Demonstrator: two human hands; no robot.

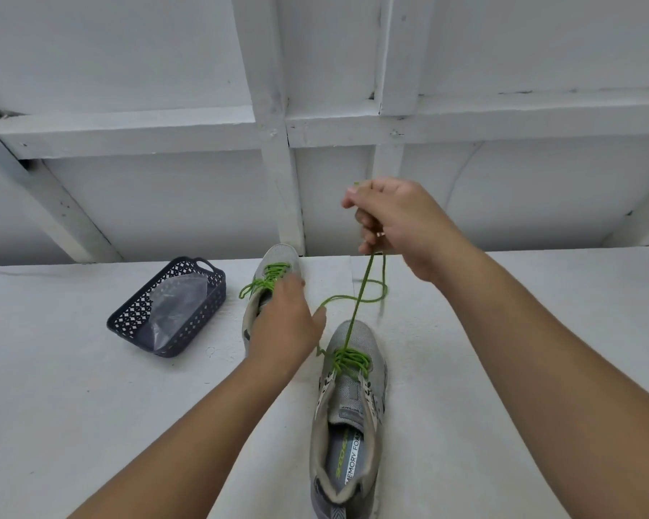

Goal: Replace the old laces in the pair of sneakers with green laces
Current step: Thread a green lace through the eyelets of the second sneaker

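Observation:
Two grey sneakers stand on a white table. The near sneaker has a green lace threaded through its lower eyelets. My right hand is raised above the table's far edge, shut on that lace and holding it taut; a slack loop of the lace lies on the table below the hand. The far sneaker carries a green lace through its eyelets. My left hand rests over the far sneaker's opening and hides most of it; whether it grips the sneaker is unclear.
A dark perforated plastic basket with a clear plastic bag inside sits left of the far sneaker. A white wall with beams rises right behind the table's far edge.

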